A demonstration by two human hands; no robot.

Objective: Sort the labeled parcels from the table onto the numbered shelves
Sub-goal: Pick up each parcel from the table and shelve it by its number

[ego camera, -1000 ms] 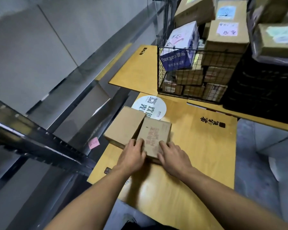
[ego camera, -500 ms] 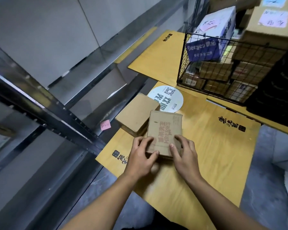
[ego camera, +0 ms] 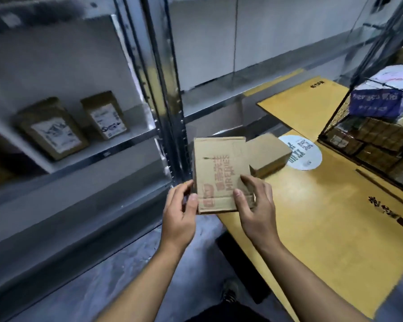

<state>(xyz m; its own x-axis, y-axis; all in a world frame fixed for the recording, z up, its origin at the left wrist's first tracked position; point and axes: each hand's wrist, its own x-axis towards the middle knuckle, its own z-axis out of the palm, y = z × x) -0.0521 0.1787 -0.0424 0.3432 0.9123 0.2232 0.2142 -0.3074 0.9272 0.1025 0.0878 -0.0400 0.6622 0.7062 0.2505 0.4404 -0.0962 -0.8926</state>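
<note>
While both hands gripped it, the flat cardboard parcel (ego camera: 219, 166) with red print hung over the left edge of the yellow table (ego camera: 323, 228), in front of the metal shelf post (ego camera: 172, 112). The left hand (ego camera: 180, 212) pinched its near left corner. The right hand (ego camera: 257, 205) clasped its near right side, thumb on the printed face. Just beyond, a plain cardboard box (ego camera: 268, 154) lay on the table beside a round white sticker (ego camera: 305, 156). Two labelled parcels (ego camera: 51, 129) stood on the shelf (ego camera: 84, 156) to the left, and a wire basket (ego camera: 368, 145) of boxes sat far right.
</note>
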